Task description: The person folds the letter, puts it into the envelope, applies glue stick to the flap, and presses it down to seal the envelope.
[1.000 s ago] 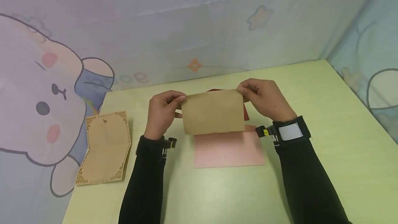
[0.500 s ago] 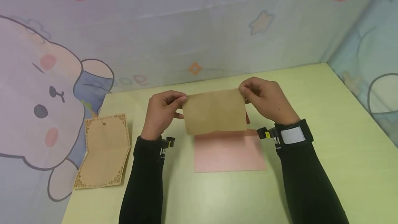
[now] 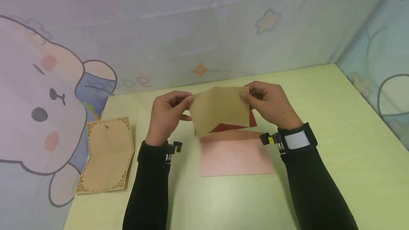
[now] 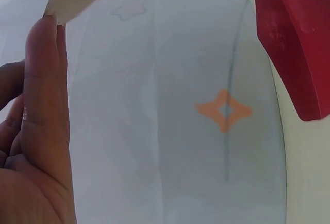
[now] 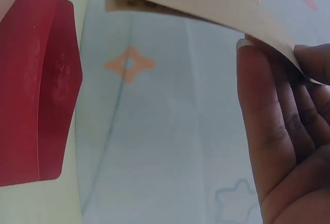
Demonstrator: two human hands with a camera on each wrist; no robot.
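My left hand (image 3: 166,116) and right hand (image 3: 271,104) pinch the tan card's (image 3: 220,111) top corners above the bench (image 3: 319,173), mid-fold; pressing its crease looks next.

Count: 2 tan sheets, plain (image 3: 220,111) and lace-bordered (image 3: 107,153); 1 pink envelope (image 3: 235,153); 1 red envelope (image 3: 234,126); 2 hands.

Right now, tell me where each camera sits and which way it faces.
Head: looks down at the table; both hands pinch the tan sheet; sleeves show.
Left wrist: looks past the left hand toward the wall.
Right wrist: looks past the right hand toward the wall.
Both wrist views share the red envelope.
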